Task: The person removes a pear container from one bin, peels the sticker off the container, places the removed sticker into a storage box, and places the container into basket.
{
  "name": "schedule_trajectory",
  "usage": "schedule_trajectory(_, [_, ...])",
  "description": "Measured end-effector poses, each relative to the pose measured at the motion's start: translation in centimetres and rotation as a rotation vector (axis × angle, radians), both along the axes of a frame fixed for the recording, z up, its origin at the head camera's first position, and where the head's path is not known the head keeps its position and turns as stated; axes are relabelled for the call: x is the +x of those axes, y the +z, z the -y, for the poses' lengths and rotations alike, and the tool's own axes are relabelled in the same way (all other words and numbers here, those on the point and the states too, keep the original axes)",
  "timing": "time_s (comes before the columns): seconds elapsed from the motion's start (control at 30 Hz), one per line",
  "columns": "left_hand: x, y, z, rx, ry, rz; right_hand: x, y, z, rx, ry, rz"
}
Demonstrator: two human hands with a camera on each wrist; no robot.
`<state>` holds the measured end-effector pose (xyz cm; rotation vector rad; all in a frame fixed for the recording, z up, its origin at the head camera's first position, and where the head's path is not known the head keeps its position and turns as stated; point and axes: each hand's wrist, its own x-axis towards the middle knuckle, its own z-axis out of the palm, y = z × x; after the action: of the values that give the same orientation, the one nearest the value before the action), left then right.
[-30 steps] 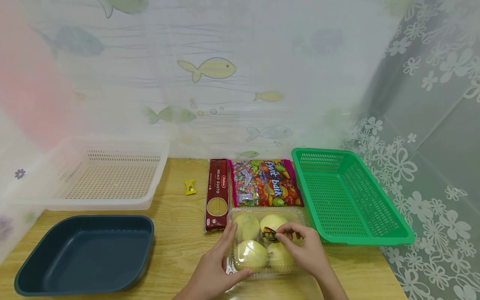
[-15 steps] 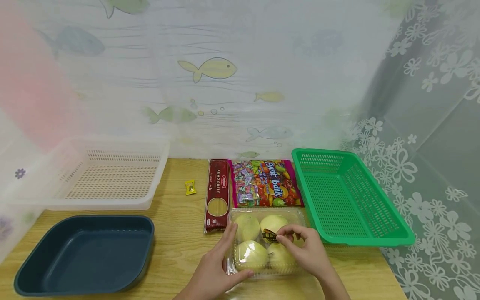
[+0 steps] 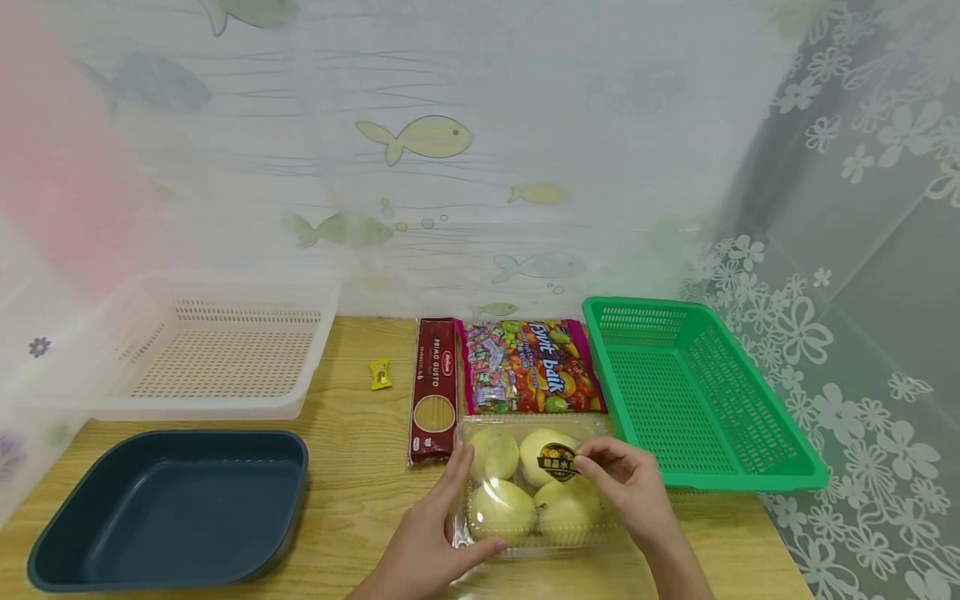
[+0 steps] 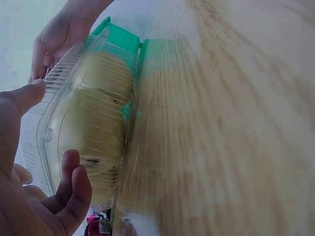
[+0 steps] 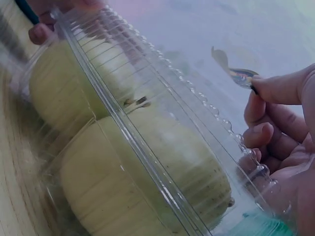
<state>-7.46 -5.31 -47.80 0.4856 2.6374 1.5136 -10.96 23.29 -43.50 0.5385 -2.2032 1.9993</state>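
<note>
since a second ago the sticker (image 3: 558, 461) lies flat, pinched by the right hand (image 3: 630, 492) at three o'clock. left hand (image 3: 431, 533) grips the clear box (image 3: 480, 542).

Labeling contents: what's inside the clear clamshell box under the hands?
Four yellow-green pears fill the clear clamshell box. The sticker and the right hand cover parts of the right two pears; the box floor beneath them is hidden.

Domestic setting, apparently a home table arranged for sorting groceries. A wooden table (image 3: 352, 500) stood against a translucent curtain printed with fish (image 3: 416, 137). On the table lay packaged foods, a spaghetti pack (image 3: 434, 387) and a candy bag (image 3: 528, 367), with a green basket (image 3: 697, 400) to its right.
</note>
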Motion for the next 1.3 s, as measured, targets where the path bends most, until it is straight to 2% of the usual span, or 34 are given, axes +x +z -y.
schedule_trajectory(0.33, [-0.2,0.3,0.1,-0.007,-0.002,0.0,-0.1,0.0,0.2,0.055,0.032,0.026])
schedule_trajectory(0.47, [-0.6,0.9,0.7,0.006,-0.048,0.015,-0.1,0.0,0.3,0.074,0.032,0.026])
schedule_trajectory(0.63, [-0.9,2.3,1.8,0.03,-0.081,0.038,-0.1,0.0,0.5,0.086,0.012,0.029])
schedule_trajectory(0.73, [-0.7,3.4,2.5,0.01,-0.05,0.028,-0.1,-0.1,0.6,0.083,0.009,0.026])
schedule_trajectory(1.03, [0.3,6.7,6.1,-0.042,0.131,-0.018,-0.2,0.0,0.7,0.115,-0.002,0.026])
schedule_trajectory(1.2, [0.7,7.9,9.3,-0.109,0.229,-0.095,-0.2,0.0,0.7,0.117,0.004,0.027])
schedule_trajectory(1.3, [1.2,8.3,11.4,-0.141,0.289,-0.169,-0.1,0.1,0.7,0.118,0.005,0.026])
